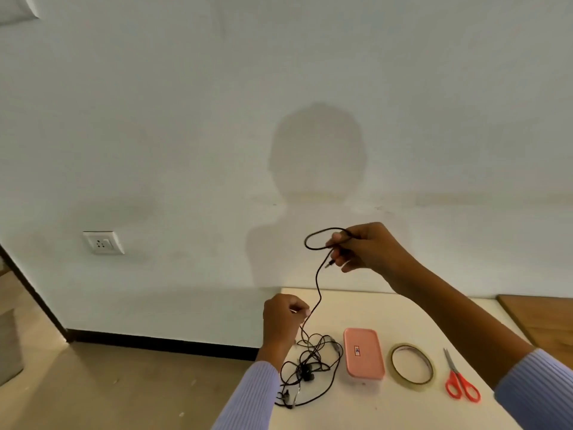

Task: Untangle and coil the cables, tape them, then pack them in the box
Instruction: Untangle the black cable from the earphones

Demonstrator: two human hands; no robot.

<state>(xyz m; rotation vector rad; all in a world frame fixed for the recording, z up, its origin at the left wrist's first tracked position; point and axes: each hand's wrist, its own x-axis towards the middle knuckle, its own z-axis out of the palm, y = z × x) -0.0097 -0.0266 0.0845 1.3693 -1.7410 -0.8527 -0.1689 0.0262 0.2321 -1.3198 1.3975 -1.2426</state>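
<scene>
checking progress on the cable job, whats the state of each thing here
black cable: partly lifted, first loop formed at the plug end
cable pile: tangled on the table
right hand: raised, holds the loop
left hand: pinches the cable lower down
pink box: lid on, flat on the table
tape roll: lying flat, untouched
red scissors: closed, lying flat

Black cable (317, 283); pink box (363, 353); red scissors (462, 384); lilac ribbed sleeves (248, 398); white table (403, 408)
</scene>
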